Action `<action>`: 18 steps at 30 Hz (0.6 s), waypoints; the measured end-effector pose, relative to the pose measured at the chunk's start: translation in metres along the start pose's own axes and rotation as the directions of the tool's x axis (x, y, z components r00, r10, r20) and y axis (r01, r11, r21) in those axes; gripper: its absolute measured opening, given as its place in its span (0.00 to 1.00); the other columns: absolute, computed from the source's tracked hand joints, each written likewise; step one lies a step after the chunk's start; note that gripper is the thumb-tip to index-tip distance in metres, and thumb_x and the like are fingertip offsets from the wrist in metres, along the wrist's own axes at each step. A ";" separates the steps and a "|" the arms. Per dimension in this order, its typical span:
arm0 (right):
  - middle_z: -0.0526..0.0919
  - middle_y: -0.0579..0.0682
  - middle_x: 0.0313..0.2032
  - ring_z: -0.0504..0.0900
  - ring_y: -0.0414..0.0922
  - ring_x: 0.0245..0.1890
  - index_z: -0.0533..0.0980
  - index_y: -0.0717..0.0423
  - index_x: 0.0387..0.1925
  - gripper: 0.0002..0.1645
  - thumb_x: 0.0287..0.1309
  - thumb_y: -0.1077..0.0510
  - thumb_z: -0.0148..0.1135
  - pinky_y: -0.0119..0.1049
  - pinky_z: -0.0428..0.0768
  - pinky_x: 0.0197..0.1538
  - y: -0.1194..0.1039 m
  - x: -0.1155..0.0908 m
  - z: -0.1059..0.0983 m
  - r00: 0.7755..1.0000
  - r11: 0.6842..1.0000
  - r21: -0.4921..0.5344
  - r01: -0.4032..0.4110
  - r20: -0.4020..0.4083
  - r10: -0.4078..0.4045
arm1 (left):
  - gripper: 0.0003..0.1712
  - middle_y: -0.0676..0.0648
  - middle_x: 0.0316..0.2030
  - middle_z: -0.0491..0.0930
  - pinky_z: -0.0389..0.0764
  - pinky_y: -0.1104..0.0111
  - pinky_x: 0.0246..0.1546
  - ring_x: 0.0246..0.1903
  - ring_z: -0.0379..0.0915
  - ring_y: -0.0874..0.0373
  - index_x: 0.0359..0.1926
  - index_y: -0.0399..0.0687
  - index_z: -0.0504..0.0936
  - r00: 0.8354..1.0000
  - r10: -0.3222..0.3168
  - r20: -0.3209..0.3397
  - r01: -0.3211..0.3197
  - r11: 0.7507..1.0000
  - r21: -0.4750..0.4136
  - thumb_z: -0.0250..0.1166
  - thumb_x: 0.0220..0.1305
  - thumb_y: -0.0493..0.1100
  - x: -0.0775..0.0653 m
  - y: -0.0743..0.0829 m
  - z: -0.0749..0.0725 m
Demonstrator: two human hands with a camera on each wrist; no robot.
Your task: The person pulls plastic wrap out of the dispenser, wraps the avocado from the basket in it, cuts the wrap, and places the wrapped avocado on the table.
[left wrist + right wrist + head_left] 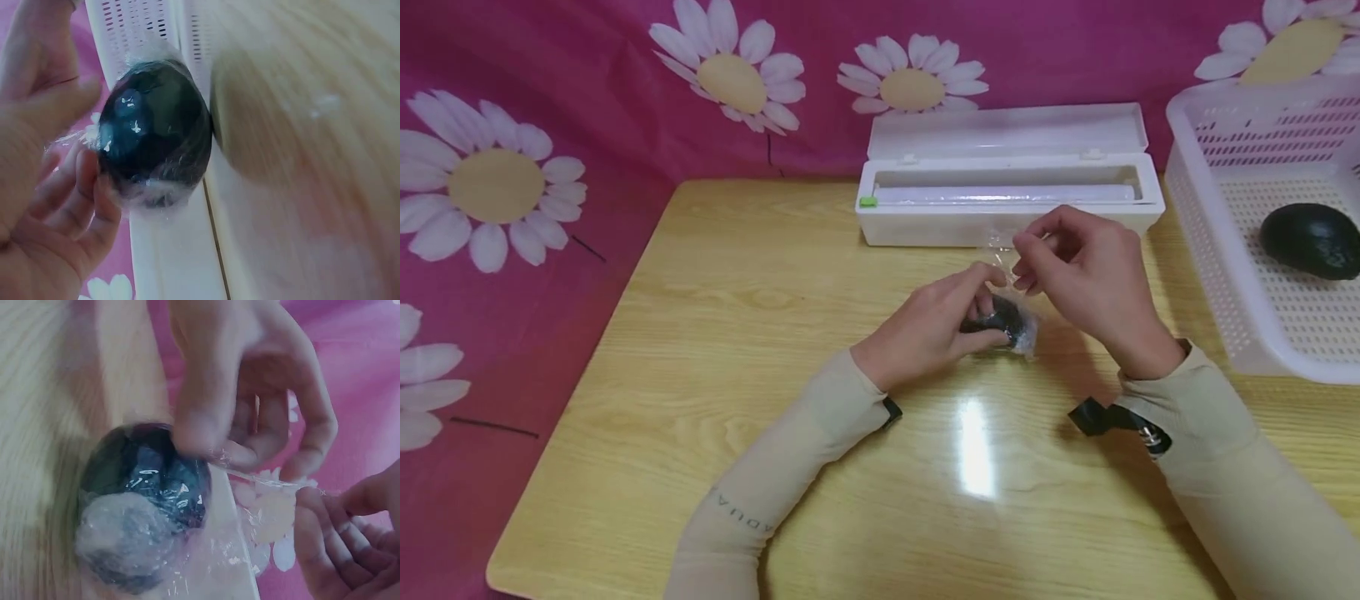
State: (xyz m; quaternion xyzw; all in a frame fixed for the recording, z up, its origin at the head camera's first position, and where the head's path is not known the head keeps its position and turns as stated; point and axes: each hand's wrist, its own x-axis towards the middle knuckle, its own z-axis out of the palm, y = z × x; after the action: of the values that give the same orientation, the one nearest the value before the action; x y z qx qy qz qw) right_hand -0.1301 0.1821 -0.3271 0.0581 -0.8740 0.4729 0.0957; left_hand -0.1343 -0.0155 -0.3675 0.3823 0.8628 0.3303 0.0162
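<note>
A dark green avocado (1006,319) wrapped in clear cling film rests low over the table in front of the film box. My left hand (925,329) grips it from the left, thumb on the near side and fingers on the far side. Above it, my right hand (1093,279) pinches a loose strand of the cling film (1001,243) between thumb and fingers. That strand runs taut from the avocado to the right fingertips in the right wrist view. Bunched film covers one end of the avocado (178,475). Seen from the left wrist, film wrinkles around the whole fruit (159,119).
A white cling film box (940,227) stands at the back with its lid raised and a film roll (1000,193) inside. At the right, a white plastic basket (1240,350) contains another avocado (1311,242). A flowered pink cloth (820,142) hangs behind the wooden table (737,275).
</note>
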 end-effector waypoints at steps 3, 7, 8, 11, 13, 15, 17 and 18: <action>0.85 0.30 0.19 0.84 0.30 0.18 0.83 0.56 0.38 0.12 0.70 0.52 0.63 0.26 0.79 0.24 -0.003 -0.004 0.001 1.000 1.000 0.031 -0.006 -0.011 0.006 | 0.31 0.49 0.39 0.76 0.76 0.74 0.41 0.37 0.74 0.62 0.59 0.44 0.68 0.998 -0.055 -0.040 0.056 0.998 0.018 0.75 0.64 0.49 0.002 0.000 0.002; 0.84 0.28 0.18 0.84 0.30 0.18 0.82 0.58 0.38 0.12 0.71 0.53 0.62 0.25 0.81 0.25 -0.007 -0.011 0.000 0.999 0.999 0.051 0.004 -0.037 -0.002 | 0.41 0.45 0.46 0.74 0.79 0.68 0.41 0.39 0.73 0.57 0.58 0.42 0.65 0.981 -0.173 -0.085 0.178 0.983 0.052 0.78 0.57 0.57 0.005 0.002 0.006; 0.83 0.28 0.18 0.84 0.30 0.18 0.82 0.58 0.38 0.12 0.71 0.53 0.61 0.25 0.81 0.25 -0.008 -0.012 -0.001 0.999 0.998 0.060 0.002 -0.042 0.001 | 0.44 0.44 0.49 0.74 0.81 0.67 0.42 0.39 0.73 0.57 0.59 0.42 0.65 0.974 -0.208 -0.084 0.214 0.974 0.069 0.79 0.55 0.60 0.005 0.003 0.006; 0.82 0.25 0.17 0.85 0.31 0.18 0.81 0.57 0.39 0.12 0.71 0.52 0.61 0.26 0.81 0.25 -0.010 -0.016 -0.003 0.999 0.996 0.083 -0.014 -0.049 0.018 | 0.46 0.44 0.53 0.75 0.83 0.64 0.43 0.39 0.75 0.56 0.60 0.42 0.70 0.958 -0.282 -0.058 0.288 0.943 0.168 0.75 0.55 0.69 0.004 0.003 0.007; 0.82 0.25 0.17 0.85 0.31 0.18 0.81 0.56 0.38 0.12 0.71 0.51 0.61 0.27 0.80 0.23 -0.010 -0.019 -0.005 0.999 0.997 0.073 -0.024 -0.044 0.027 | 0.45 0.46 0.50 0.79 0.84 0.64 0.39 0.36 0.77 0.57 0.58 0.43 0.75 0.951 -0.308 -0.043 0.309 0.922 0.235 0.71 0.56 0.73 0.004 0.001 0.007; 0.82 0.26 0.17 0.85 0.31 0.18 0.81 0.55 0.39 0.11 0.72 0.51 0.61 0.27 0.77 0.21 -0.009 -0.022 -0.007 0.999 0.998 0.052 -0.031 -0.037 0.033 | 0.41 0.48 0.43 0.82 0.83 0.66 0.36 0.34 0.78 0.58 0.54 0.44 0.78 0.948 -0.317 -0.033 0.314 0.913 0.260 0.69 0.57 0.74 0.004 0.000 0.005; 0.83 0.27 0.16 0.85 0.31 0.18 0.81 0.55 0.40 0.11 0.72 0.51 0.60 0.28 0.73 0.19 -0.007 -0.024 -0.008 0.999 0.999 0.033 -0.041 -0.030 0.042 | 0.39 0.49 0.37 0.84 0.81 0.67 0.34 0.32 0.78 0.59 0.51 0.44 0.80 0.948 -0.318 -0.031 0.315 0.915 0.253 0.68 0.58 0.72 0.004 0.000 0.004; 0.83 0.26 0.16 0.85 0.30 0.19 0.80 0.55 0.40 0.11 0.73 0.51 0.59 0.29 0.70 0.18 -0.006 -0.025 -0.009 0.999 0.999 0.020 -0.044 -0.029 0.045 | 0.37 0.50 0.35 0.84 0.80 0.67 0.33 0.31 0.78 0.59 0.50 0.44 0.81 0.947 -0.321 -0.030 0.319 0.917 0.240 0.69 0.59 0.71 0.004 0.000 0.003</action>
State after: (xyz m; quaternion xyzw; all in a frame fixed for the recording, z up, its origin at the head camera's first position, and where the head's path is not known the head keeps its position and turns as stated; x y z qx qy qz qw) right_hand -0.1038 0.1868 -0.3233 0.0326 -0.8688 0.4844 0.0976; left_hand -0.1365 -0.0112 -0.3685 0.2368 0.9474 0.2137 0.0275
